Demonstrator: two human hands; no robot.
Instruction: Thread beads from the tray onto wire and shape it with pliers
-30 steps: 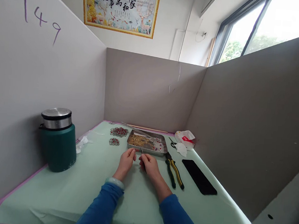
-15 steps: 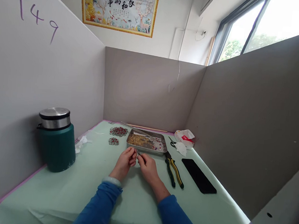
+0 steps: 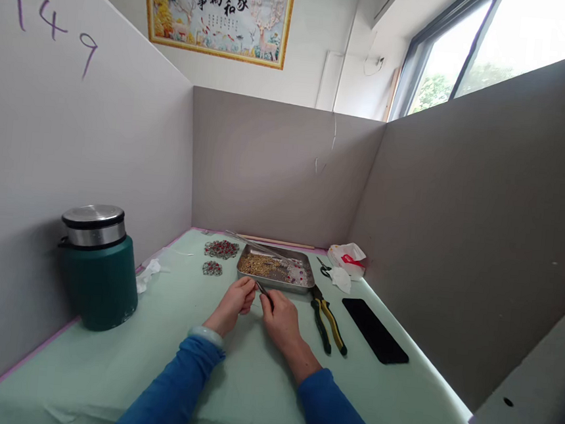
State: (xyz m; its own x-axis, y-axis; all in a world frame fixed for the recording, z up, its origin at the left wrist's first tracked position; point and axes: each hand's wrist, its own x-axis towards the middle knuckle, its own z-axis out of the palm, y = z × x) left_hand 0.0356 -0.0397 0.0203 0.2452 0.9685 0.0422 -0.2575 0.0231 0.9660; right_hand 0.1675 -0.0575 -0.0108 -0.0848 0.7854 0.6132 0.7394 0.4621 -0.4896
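My right hand (image 3: 280,316) is closed round slim dark metal tweezers (image 3: 263,292), whose tip points at the fingertips of my left hand. In a pinch, my left hand (image 3: 236,300) has its thumb and forefinger together on something too small to make out. Both hands are over the cloth, just in front of a shallow metal tray (image 3: 276,285). Small gold-coloured pieces (image 3: 259,265) fill the left part of the tray, and clear and red beads (image 3: 298,276) lie at its right.
Two piles of red-and-silver pieces (image 3: 222,249) lie left of the tray. Pliers (image 3: 328,323), a black phone (image 3: 375,331), scissors (image 3: 324,269) and a white bag (image 3: 348,257) are to the right. A green flask (image 3: 98,282) stands at left. Grey partitions (image 3: 280,172) surround the table.
My left hand has shifted slightly left, away from the right, so the gap between my hands is wider. More of the tweezers shows. The whole view has turned slightly.
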